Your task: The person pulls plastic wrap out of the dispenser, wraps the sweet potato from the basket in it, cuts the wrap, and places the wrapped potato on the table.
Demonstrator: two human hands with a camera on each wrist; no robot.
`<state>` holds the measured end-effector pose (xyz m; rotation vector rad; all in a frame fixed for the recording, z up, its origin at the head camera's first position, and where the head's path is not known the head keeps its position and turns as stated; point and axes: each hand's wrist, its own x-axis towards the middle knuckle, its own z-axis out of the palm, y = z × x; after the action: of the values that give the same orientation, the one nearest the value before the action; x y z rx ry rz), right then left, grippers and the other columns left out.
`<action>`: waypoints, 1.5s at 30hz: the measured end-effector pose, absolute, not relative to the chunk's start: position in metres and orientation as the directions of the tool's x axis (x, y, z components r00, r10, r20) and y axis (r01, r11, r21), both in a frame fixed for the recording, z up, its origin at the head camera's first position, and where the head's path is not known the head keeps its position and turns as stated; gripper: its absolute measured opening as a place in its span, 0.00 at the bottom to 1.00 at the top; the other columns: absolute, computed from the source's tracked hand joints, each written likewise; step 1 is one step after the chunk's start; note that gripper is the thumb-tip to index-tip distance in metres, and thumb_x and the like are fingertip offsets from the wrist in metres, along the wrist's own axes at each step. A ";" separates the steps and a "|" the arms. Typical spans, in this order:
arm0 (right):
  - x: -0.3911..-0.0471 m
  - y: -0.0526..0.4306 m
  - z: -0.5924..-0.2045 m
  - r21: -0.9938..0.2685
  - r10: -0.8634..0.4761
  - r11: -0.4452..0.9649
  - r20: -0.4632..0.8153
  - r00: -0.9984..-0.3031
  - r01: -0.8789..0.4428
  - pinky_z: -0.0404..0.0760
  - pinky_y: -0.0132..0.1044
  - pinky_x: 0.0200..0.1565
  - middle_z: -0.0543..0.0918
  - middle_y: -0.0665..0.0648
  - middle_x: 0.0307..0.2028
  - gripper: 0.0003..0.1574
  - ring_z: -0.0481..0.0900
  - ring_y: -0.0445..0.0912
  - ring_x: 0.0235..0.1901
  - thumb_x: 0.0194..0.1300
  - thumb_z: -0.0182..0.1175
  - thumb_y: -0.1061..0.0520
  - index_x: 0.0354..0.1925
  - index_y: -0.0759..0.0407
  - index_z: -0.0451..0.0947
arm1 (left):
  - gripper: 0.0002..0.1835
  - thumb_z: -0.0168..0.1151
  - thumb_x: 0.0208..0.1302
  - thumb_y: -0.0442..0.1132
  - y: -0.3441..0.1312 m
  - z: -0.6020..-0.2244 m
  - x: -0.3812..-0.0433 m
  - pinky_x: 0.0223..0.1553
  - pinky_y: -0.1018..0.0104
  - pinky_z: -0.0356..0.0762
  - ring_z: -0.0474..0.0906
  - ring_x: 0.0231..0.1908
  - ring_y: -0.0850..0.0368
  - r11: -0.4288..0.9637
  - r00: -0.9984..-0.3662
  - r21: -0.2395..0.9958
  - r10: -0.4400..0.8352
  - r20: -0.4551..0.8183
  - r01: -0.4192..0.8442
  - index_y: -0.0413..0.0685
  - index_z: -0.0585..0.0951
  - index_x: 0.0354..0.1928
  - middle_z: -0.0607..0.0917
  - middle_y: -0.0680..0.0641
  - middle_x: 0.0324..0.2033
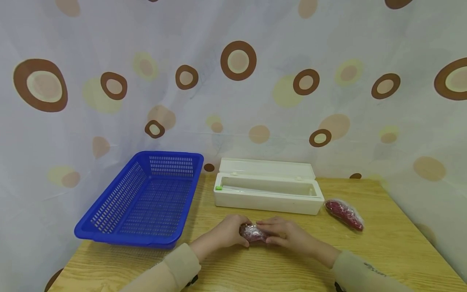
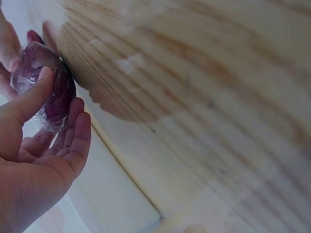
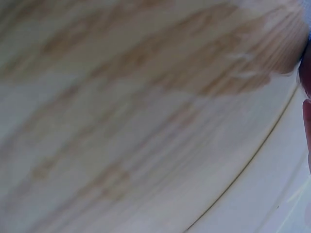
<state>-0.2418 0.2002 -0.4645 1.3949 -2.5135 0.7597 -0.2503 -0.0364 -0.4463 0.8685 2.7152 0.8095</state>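
Between both hands, low over the table, is a dark purple-red tapered vegetable (image 1: 253, 232) that looks like a sweet potato, wrapped in clear cling film. My left hand (image 1: 230, 232) grips its left end. In the left wrist view the thumb lies across the wrapped sweet potato (image 2: 62, 92), with the fingers curled beneath. My right hand (image 1: 286, 234) holds the other end between thumb and fingers. Only a sliver of that hand's fingers (image 3: 307, 121) shows at the right wrist view's edge. Behind the hands stands a long white cling film box (image 1: 268, 203), its lid raised.
Right of the box lies another film-wrapped dark red sweet potato (image 1: 344, 214). A blue perforated plastic basket (image 1: 182, 202) stands on the left. The box carries a small green tab (image 1: 218, 187). All rest on a wooden table (image 1: 397, 251) before a patterned curtain (image 1: 204, 32).
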 end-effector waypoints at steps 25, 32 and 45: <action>-0.242 0.203 -0.461 -0.469 -0.758 0.424 0.284 -0.587 -0.775 0.75 0.45 0.55 0.74 0.57 0.61 0.27 0.74 0.52 0.58 0.65 0.58 0.54 0.63 0.52 0.71 | 0.24 0.69 0.56 0.41 -0.045 -0.452 -0.254 0.29 0.64 0.80 0.78 0.31 0.58 0.493 -0.825 0.856 0.542 -0.160 0.158 0.43 0.77 0.55 0.82 0.47 0.38; -0.241 0.202 -0.459 -0.489 -0.740 0.423 0.300 -0.602 -0.763 0.77 0.43 0.53 0.77 0.55 0.58 0.26 0.76 0.51 0.56 0.60 0.64 0.54 0.57 0.48 0.75 | 0.21 0.69 0.54 0.37 -0.044 -0.450 -0.249 0.30 0.62 0.81 0.79 0.28 0.56 0.371 -0.847 0.928 0.496 -0.191 0.009 0.42 0.79 0.51 0.80 0.47 0.37; -0.238 0.203 -0.442 -0.634 -0.682 0.458 0.199 -0.704 -0.623 0.81 0.38 0.44 0.77 0.53 0.56 0.28 0.76 0.50 0.52 0.63 0.61 0.48 0.60 0.52 0.69 | 0.20 0.69 0.53 0.34 -0.042 -0.446 -0.243 0.32 0.61 0.81 0.80 0.34 0.56 0.320 -0.857 0.941 0.509 -0.076 0.107 0.48 0.80 0.50 0.78 0.47 0.47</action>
<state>-0.2383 0.2032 -0.4424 1.2354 -2.7525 1.1391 -0.2433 -0.0424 -0.4461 0.5488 2.2327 1.5503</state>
